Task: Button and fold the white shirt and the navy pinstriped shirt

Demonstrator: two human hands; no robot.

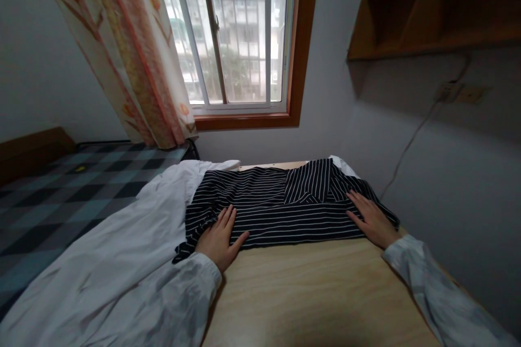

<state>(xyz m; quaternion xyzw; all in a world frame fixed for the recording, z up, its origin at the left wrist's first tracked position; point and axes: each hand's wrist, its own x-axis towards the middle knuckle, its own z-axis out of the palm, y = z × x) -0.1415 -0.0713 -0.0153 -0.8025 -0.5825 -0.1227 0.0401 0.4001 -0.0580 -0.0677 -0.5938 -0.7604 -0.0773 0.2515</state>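
Observation:
A black garment with thin white stripes [264,222] lies spread across the far half of a light wooden board or tabletop [309,293]. Its upper right part is folded over, with diagonal stripes showing. My left hand [220,238] rests flat on the garment's left end, fingers spread. On the right end my right hand [372,219] presses down, also flat with fingers apart. Neither hand grips the fabric. White cloth [134,244] drapes along the left side, close to my left forearm, and a bit of white shows behind the garment at the far right.
To the left is a bed with a checked cover [52,195]. A flowered curtain [134,49] hangs beside the window [244,38]. A wooden shelf [431,11] juts from the right wall, above a socket [448,91] with a cable running down [411,143].

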